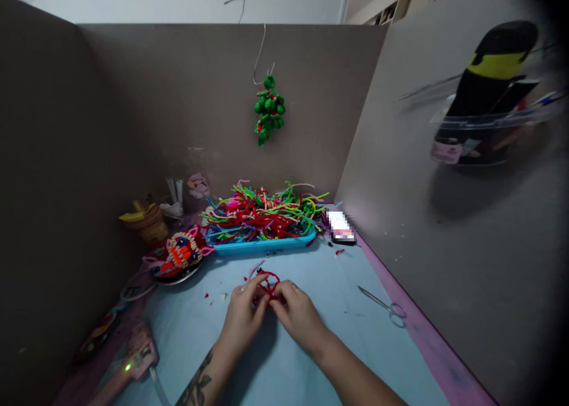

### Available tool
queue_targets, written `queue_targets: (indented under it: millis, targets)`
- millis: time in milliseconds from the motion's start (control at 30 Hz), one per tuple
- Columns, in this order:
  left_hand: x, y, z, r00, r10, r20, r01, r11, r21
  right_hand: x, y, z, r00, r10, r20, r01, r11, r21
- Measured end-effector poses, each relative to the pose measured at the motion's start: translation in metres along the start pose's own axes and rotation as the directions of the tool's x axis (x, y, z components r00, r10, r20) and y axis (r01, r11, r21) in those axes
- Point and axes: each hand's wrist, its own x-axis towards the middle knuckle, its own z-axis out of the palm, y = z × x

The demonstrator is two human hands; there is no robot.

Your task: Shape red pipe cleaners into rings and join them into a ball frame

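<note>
Both hands meet low in the middle of the head view, above the blue table cover. My left hand (247,304) is closed on a red cord loop (274,275), thumb and fingers pinching its left side. From the right, my right hand (296,304) pinches the same piece near its lower edge. The cord looks like fuzzy craft cord, bent into a rounded ring with strands meeting at the bottom. A small dark bead-like spot and a short pale purple strip (255,268) lie just beyond it. The fingertips hide the lower part of the loop.
Behind the hands stands a blue tray (262,246) heaped with coloured cords. Scissors (384,307) lie at right, a phone (341,226) behind them. At left are a dish of beaded-looking figures (182,252) and a pink glue gun (141,352). A green ornament (269,106) hangs from the back panel.
</note>
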Motion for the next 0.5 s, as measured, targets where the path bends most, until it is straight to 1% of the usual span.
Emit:
queue_targets:
  millis: [100,200,333,500]
  targets:
    - [-0.0011,-0.0003,0.0008,0.997,0.074,0.006,-0.074,0.985,0.155,-0.0011,0.0017,0.002,0.999,0.035,0.006,-0.034,0.999,-0.032]
    - [-0.0013,-0.0009,0.0017,0.993,0.111,0.039,-0.117,0.961,0.252,-0.001,0.0023,0.0027,0.997,0.071,0.017,-0.07,0.996,-0.053]
    - [-0.0008,-0.0006,0.0025,0.988,0.137,0.066,-0.151,0.926,0.345,-0.0007,0.0034,0.0034,0.999,0.047,0.025,-0.045,0.996,-0.075]
    - [-0.0008,0.0024,0.0028,0.979,0.162,0.123,-0.199,0.878,0.434,-0.0012,0.0042,0.0037,1.0,0.022,0.007,-0.02,0.987,-0.159]
